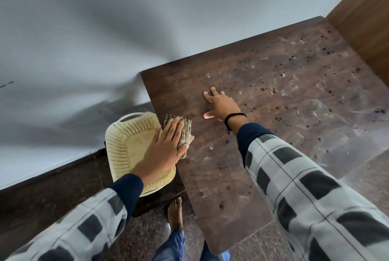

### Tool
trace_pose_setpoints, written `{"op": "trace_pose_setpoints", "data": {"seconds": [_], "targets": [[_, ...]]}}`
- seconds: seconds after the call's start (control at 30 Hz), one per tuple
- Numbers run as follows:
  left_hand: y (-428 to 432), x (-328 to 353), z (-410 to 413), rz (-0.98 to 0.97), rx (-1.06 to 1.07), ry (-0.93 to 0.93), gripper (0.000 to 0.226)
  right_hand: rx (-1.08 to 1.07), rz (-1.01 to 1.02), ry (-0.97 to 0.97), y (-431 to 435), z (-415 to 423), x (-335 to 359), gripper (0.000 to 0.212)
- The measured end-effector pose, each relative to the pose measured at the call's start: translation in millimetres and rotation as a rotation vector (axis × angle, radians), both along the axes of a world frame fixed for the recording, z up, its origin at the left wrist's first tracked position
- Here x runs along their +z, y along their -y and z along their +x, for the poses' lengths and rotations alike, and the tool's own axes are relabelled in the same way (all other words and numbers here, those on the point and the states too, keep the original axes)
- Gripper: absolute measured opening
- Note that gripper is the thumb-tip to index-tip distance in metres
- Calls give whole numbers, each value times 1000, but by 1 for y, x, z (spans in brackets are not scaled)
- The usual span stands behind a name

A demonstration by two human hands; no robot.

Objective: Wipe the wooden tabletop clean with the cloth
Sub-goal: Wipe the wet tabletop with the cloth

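Hands first. The left hand (166, 147) lies flat on the folded striped cloth (186, 129), fingers straight. It presses the cloth down at the left edge of the wooden tabletop (227, 178), in the middle left of the frame. The right hand (221, 104) is open too, with its fingers spread. It rests on bare wood just up and right of the cloth and holds nothing. It wears a black wristband (234, 116).

The job looks hardly begun (most of the top is dirty). To wipe well, I think the left hand should press flat and push the cloth in long lines that overlap. The right hand should lift away when the cloth comes near, or it will block the path.

Brown spots (273, 90) and pale smears (315, 109) cover the tabletop toward the right and upper right, well apart from the cloth. Dried spots may need a few rubs.

A cream plastic basket (124, 145) with little holes sits lower down, just beside the table's left edge and partly under the left hand. It could catch crumbs swept off that side. A bare foot (175, 212) stands on the speckled floor (265, 244) at the bottom. A pale wall (84, 29) fills the upper left. A wooden panel (366, 20) stands at the upper right, seemingly against the table, so that corner will be tight.
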State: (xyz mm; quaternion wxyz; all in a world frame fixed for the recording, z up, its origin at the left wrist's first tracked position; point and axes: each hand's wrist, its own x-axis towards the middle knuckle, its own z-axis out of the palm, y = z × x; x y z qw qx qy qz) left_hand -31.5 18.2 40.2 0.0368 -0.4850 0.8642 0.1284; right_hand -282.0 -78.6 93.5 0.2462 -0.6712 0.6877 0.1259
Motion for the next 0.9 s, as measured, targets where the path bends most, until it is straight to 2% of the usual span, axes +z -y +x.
{"op": "trace_pose_setpoints", "data": {"seconds": [0.07,0.23,0.3,0.43,0.5,0.6,0.77,0.9], "targets": [[27,2,-3,-23,-20,26,71,-3,-8,5,0,-1,-1,94],[73,8,-23,45,136,40,72,-26,-20,19,-2,-1,0,95],[53,7,-21,52,107,5,72,-28,-20,19,-3,-2,-1,95],[-15,1,2,12,-80,3,73,-25,-22,21,-3,-2,-1,94],[-19,1,9,-6,-122,13,74,-24,-21,21,-2,-2,-2,94],[7,7,1,-58,-124,49,73,-27,-15,15,-2,-1,-2,94],[31,11,-29,48,80,23,72,-35,-7,13,-3,-1,0,96],[-30,7,-14,49,-121,11,70,-22,-7,6,-2,-2,-2,94]]}}
